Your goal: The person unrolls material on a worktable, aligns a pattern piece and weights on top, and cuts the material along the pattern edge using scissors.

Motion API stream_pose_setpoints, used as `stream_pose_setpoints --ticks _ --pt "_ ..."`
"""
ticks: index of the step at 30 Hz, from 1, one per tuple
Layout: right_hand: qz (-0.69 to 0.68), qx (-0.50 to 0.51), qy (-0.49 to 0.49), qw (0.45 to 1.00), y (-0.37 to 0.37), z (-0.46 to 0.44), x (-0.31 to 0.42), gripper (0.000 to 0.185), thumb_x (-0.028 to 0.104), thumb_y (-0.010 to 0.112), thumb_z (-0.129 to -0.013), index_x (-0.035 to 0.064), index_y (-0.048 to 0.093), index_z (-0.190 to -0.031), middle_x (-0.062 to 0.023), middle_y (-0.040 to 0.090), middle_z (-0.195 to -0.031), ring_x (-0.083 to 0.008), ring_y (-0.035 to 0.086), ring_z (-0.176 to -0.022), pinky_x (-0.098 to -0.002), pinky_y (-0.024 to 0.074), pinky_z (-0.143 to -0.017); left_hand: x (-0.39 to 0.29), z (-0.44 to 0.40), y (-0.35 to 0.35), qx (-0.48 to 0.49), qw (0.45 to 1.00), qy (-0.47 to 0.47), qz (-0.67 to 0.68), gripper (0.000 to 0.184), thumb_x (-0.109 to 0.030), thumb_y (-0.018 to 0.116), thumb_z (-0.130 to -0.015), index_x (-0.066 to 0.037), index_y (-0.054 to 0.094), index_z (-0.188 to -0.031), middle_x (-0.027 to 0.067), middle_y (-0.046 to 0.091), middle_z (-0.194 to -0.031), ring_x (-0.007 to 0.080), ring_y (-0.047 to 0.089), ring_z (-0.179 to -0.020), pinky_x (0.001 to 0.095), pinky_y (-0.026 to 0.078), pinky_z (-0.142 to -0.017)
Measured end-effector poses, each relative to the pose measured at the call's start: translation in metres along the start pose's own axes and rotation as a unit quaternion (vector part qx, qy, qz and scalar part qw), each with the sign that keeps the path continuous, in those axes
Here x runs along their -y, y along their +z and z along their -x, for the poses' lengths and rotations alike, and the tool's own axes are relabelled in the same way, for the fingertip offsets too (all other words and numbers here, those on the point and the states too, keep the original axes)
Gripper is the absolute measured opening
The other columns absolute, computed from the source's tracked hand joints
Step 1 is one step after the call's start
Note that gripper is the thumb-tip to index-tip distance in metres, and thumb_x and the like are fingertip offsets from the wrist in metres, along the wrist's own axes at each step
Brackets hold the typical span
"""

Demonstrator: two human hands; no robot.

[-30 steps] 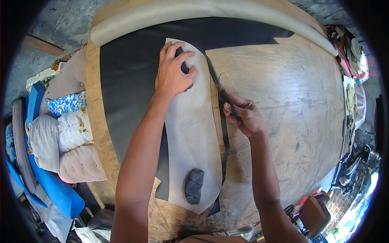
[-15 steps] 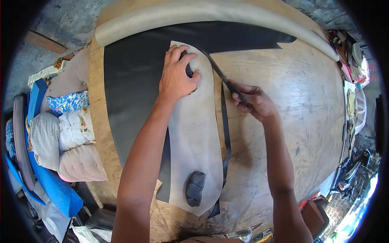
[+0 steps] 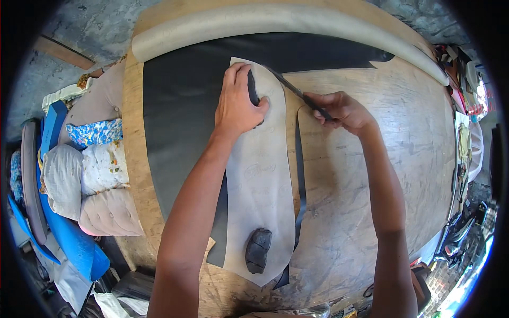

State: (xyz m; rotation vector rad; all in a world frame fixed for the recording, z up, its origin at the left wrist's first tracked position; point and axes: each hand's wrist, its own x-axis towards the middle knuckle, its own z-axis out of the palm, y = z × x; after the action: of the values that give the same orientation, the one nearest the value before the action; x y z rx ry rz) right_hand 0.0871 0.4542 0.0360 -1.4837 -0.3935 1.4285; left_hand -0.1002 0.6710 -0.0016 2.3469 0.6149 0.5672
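Note:
My left hand (image 3: 237, 103) is closed around a dark block (image 3: 252, 87), holding it down on the upper part of a long pale pattern sheet (image 3: 260, 175). Under that sheet lies black sheet material (image 3: 183, 106), which looks like leather or vinyl. In my right hand (image 3: 342, 112) is a knife (image 3: 290, 85) with a dark handle; its tip meets the black material at the pattern's upper right edge. A second dark block (image 3: 258, 250) rests on the sheet's lower end. Along the pattern's right side runs a narrow black strip (image 3: 301, 175), separated from it by a gap.
A rolled pale sheet (image 3: 297, 18) lies across the far side of the wooden table (image 3: 371, 185). Cushions (image 3: 108, 212), a blue foam roll (image 3: 79, 233) and patterned foam (image 3: 95, 132) are piled at the left. Assorted items crowd the right edge.
The whole view has shifted slightly, moving the table right in the picture. My right hand and the knife sit at a slightly flatter angle; my left hand stays on the block.

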Motion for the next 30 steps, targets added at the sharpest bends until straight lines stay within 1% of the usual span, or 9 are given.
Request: stream_pose_setpoints --ticks 3,6,9,12,16,22,25,27,30 --pt "0.021 0.051 0.0 0.998 -0.018 -0.008 0.004 0.055 -0.005 0.065 -0.087 0.01 0.064 -0.141 -0.0026 0.07 -0.084 -0.0067 0.052 -0.061 -0.0206 0.0334 -0.048 0.0 0.0 0.001 0.005 1.0 -0.005 -0.003 0.076 -0.02 0.077 -0.075 0.001 0.047 -0.142 0.0154 0.044 -0.145 0.0344 0.047 -0.136 0.0409 0.046 -0.11" --pt "0.055 0.049 0.002 0.997 -0.021 -0.016 0.012 0.055 -0.005 0.065 -0.088 0.0099 0.064 -0.141 -0.0026 0.069 -0.082 -0.006 0.048 -0.057 -0.0208 0.032 -0.047 0.001 0.001 0.003 -0.015 1.0 0.002 -0.008 0.076 -0.02 0.079 -0.074 0.001 0.048 -0.141 0.015 0.046 -0.145 0.0352 0.05 -0.133 0.0417 0.047 -0.109" --pt "0.057 0.011 -0.011 0.998 -0.009 -0.031 0.024 0.056 -0.005 0.068 -0.087 0.0094 0.063 -0.142 -0.0026 0.068 -0.079 -0.0057 0.046 -0.054 -0.0208 0.0311 -0.046 0.0 0.001 0.004 -0.023 1.0 0.007 -0.014 0.077 -0.019 0.079 -0.074 0.001 0.049 -0.141 0.0147 0.047 -0.145 0.0356 0.052 -0.132 0.042 0.047 -0.109" --pt "0.122 0.069 0.007 0.99 -0.02 -0.038 0.037 0.057 -0.009 0.061 -0.088 0.0036 0.06 -0.143 -0.0013 0.059 -0.078 -0.0069 0.045 -0.061 -0.0214 0.0279 -0.049 -0.001 0.001 0.003 -0.018 1.0 -0.003 -0.007 0.077 -0.02 0.079 -0.073 0.002 0.049 -0.141 0.015 0.047 -0.145 0.0358 0.052 -0.132 0.042 0.047 -0.109" --pt "0.164 0.082 0.004 0.983 -0.031 -0.05 0.045 0.056 -0.009 0.067 -0.087 0.0043 0.063 -0.141 0.0 0.058 -0.076 -0.0056 0.047 -0.065 -0.0204 0.0315 -0.05 -0.002 0.0 0.001 0.012 1.0 -0.021 -0.015 0.082 -0.021 0.079 -0.076 0.001 0.043 -0.146 0.0136 0.042 -0.148 0.033 0.046 -0.137 0.0409 0.046 -0.11" --pt "0.168 0.114 0.002 0.979 -0.033 -0.082 0.057 0.054 -0.005 0.07 -0.088 0.0059 0.063 -0.141 -0.0006 0.06 -0.078 -0.0059 0.048 -0.065 -0.0204 0.0347 -0.052 -0.002 0.0 0.001 0.014 0.999 -0.027 -0.012 0.083 -0.021 0.08 -0.074 0.003 0.043 -0.145 0.0153 0.042 -0.147 0.0332 0.046 -0.137 0.0407 0.046 -0.111" --pt "0.171 0.136 0.005 0.976 -0.039 -0.088 0.061 0.053 -0.004 0.071 -0.089 0.0065 0.064 -0.14 -0.001 0.06 -0.079 -0.0065 0.048 -0.065 -0.0206 0.0349 -0.051 0.0 0.0 0.003 -0.032 0.999 0.014 -0.02 0.079 -0.019 0.081 -0.072 0.002 0.047 -0.141 0.0169 0.047 -0.144 0.0377 0.054 -0.129 0.0424 0.048 -0.106" --pt "0.174 0.158 0.011 0.972 -0.04 -0.091 0.066 0.052 -0.002 0.073 -0.089 0.0066 0.064 -0.14 -0.0011 0.06 -0.079 -0.0069 0.048 -0.063 -0.0208 0.0351 -0.051 0.001 0.001 0.003 -0.028 1.0 0.007 -0.013 0.079 -0.019 0.081 -0.072 0.002 0.048 -0.141 0.017 0.047 -0.143 0.0377 0.054 -0.129 0.0424 0.049 -0.106" --pt "0.188 0.109 -0.003 0.976 -0.03 -0.102 0.07 0.05 -0.002 0.074 -0.089 0.0077 0.066 -0.137 -0.0018 0.062 -0.079 -0.0074 0.047 -0.061 -0.0214 0.0354 -0.05 0.0 0.001 0.003 -0.027 1.0 0.004 -0.01 0.079 -0.019 0.082 -0.072 0.003 0.049 -0.14 0.0173 0.047 -0.143 0.0377 0.054 -0.129 0.0422 0.049 -0.106"
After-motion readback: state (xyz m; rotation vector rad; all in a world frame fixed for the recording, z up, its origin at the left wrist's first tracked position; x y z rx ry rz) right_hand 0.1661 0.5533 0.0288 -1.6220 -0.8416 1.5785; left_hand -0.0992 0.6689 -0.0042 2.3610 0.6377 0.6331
